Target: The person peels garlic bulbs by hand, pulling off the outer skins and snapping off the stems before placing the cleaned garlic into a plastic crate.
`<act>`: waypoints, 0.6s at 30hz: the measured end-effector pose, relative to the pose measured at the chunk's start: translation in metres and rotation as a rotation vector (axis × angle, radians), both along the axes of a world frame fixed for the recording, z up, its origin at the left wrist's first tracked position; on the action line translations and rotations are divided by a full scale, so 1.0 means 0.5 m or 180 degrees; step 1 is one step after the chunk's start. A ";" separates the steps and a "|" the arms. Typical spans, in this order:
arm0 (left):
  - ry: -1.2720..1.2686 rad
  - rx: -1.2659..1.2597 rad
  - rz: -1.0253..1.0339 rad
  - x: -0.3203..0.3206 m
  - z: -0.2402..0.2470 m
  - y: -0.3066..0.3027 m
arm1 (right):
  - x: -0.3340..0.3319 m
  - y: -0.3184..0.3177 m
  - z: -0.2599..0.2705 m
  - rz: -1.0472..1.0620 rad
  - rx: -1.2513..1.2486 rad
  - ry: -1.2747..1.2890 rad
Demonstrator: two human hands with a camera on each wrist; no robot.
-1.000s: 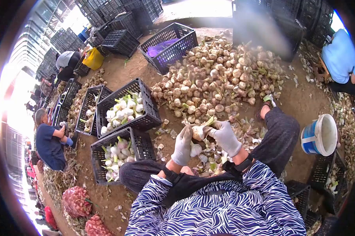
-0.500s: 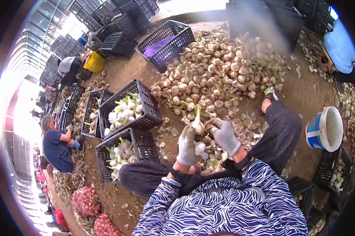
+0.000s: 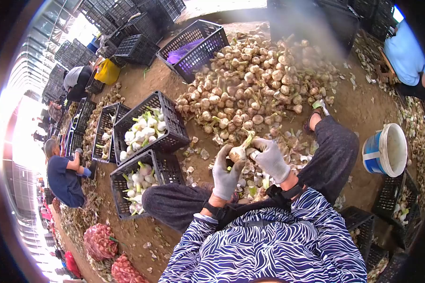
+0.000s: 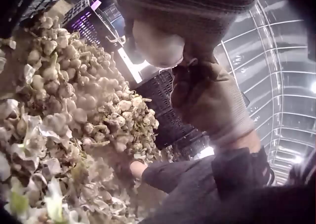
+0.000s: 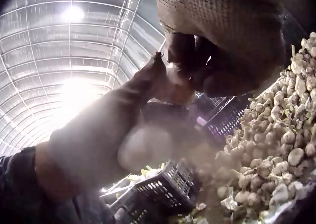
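Note:
Both hands wear pale gloves and meet over the lap. The left hand (image 3: 227, 175) holds a garlic bulb (image 3: 237, 154) by its underside, the stem pointing up. Against that bulb's right side, the right hand (image 3: 271, 162) has its thumb and fingers pinched at the skin. In the left wrist view a smooth white bulb (image 4: 157, 45) shows under the left hand; the right wrist view shows a blurred pale bulb (image 5: 146, 146) by the left hand. Beyond the hands lies a heap of unpeeled garlic (image 3: 255, 89).
Black crates of white garlic (image 3: 171, 123) (image 3: 167, 168) stand at the left, with a crate holding purple netting (image 3: 211, 47) behind. A white-and-blue bucket (image 3: 373, 153) stands at the right. Red net sacks (image 3: 99, 241) lie lower left. Other people sit at both sides.
The held bulb has tipped from sideways to upright, its stem now leaning slightly right. The white bulb seen below the left hand earlier is now mostly hidden in the head view.

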State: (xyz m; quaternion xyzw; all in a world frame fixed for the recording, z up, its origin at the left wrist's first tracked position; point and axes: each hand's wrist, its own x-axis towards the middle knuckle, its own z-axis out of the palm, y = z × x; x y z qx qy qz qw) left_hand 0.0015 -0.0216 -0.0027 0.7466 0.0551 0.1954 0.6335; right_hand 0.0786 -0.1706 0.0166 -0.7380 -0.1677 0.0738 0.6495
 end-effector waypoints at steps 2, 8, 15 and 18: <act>-0.0014 0.0114 0.0017 -0.006 0.005 0.004 | -0.004 0.006 -0.004 0.0027 0.0115 -0.0019; 0.0444 -0.0907 -0.0071 -0.025 0.033 0.012 | -0.027 0.035 -0.009 -0.0081 -0.0014 0.0042; 0.0754 -0.2165 -0.0743 -0.046 0.067 0.035 | -0.034 0.061 -0.014 -0.0482 -0.0829 -0.0780; 0.0819 -0.2461 -0.1105 -0.055 0.054 0.049 | -0.022 0.054 -0.034 -0.0276 -0.1252 -0.0484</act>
